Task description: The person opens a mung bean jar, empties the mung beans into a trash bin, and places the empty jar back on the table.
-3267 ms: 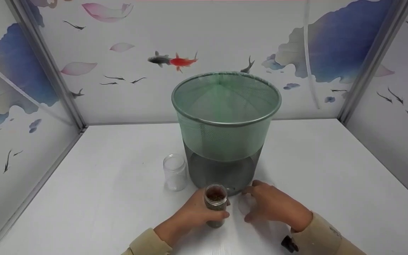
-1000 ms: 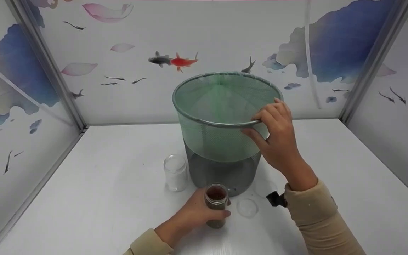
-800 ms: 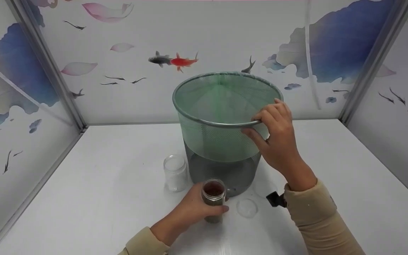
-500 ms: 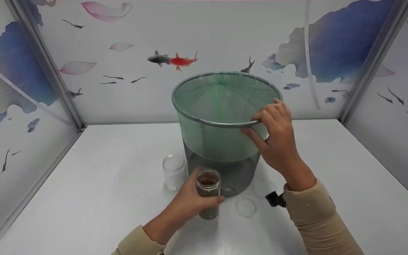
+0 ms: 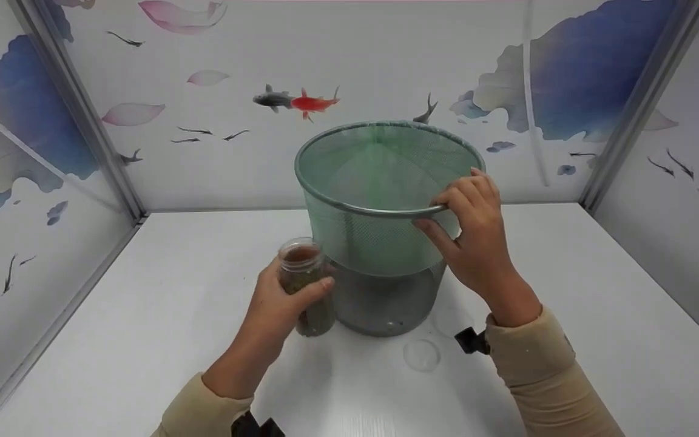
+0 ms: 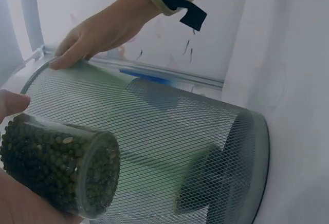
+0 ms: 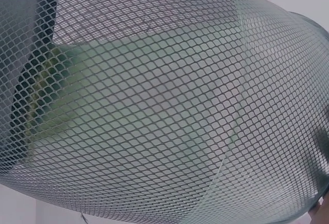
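My left hand (image 5: 272, 312) grips a clear open jar (image 5: 316, 318), raised beside the left wall of a mesh wastebasket (image 5: 386, 303). Small green beans (image 6: 46, 160) fill much of that jar, seen from its base end in the left wrist view. With thumb outside and fingers over the edge, my right hand (image 5: 477, 227) holds the wastebasket's rim (image 5: 374, 212) at the front right. A thin green bag (image 5: 380, 249) lines the upper part of the wastebasket. The right wrist view is mostly mesh (image 7: 154, 106) with the green bag behind it.
A clear round lid (image 5: 422, 355) lies on the white table (image 5: 143, 340) in front of the wastebasket; a fainter clear disc (image 5: 454, 320) lies to its right. The second, clear jar is hidden behind the held one. Printed walls (image 5: 216, 164) enclose the table's sides and back.
My left hand has lifted the jar of beans up and to the left, over where the other jar stood. My right hand left the lid earlier and took the rim, where it stays.
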Demonstrator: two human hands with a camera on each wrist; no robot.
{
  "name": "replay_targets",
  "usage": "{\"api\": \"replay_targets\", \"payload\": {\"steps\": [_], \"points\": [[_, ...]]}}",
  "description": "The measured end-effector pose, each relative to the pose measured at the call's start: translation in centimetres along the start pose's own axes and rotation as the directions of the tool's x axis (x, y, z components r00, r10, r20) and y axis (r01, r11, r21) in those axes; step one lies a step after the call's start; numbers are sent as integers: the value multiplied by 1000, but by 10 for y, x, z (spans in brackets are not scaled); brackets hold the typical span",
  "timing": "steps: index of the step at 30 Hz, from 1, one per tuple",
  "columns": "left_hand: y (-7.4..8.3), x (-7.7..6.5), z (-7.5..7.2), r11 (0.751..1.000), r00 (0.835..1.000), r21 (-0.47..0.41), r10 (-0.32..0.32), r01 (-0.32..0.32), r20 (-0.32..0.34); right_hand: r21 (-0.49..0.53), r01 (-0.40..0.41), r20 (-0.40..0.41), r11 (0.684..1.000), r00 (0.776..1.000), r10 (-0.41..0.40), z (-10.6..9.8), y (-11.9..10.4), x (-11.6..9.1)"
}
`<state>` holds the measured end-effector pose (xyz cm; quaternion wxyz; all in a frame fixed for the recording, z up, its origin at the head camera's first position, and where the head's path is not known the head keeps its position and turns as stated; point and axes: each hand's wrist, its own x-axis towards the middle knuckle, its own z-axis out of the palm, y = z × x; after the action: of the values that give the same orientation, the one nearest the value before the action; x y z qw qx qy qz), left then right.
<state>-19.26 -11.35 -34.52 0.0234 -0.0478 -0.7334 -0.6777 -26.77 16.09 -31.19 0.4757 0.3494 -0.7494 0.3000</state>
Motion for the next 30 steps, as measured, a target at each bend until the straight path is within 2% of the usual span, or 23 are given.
{"api": "replay_targets", "payload": {"steps": [3,5,13,15,19,25,30], "points": [[7,5,-11,999,999,-43,1,-3,-49,1,0,-6,1000,1000,0,0,1,1],[12,10,-18,999,997,-41,18,-21,-78,3,0,-12,1000,1000,0,-1,1,1],[36,42,-41,991,984,128,69,-48,-166,3,-2,-28,1000,1000,2,-4,3,-1],[43,49,-46,977,979,205,98,-60,-180,6,-3,-26,1000,1000,3,-3,3,-1],[57,65,-52,934,968,345,169,-97,-186,11,-4,-26,1000,1000,4,-2,2,-2],[80,87,-60,899,956,411,238,-151,-169,9,-3,-19,1000,1000,4,0,1,-1],[96,105,-65,885,961,444,230,-142,-151,4,2,-14,1000,1000,-2,1,1,-1]]}}
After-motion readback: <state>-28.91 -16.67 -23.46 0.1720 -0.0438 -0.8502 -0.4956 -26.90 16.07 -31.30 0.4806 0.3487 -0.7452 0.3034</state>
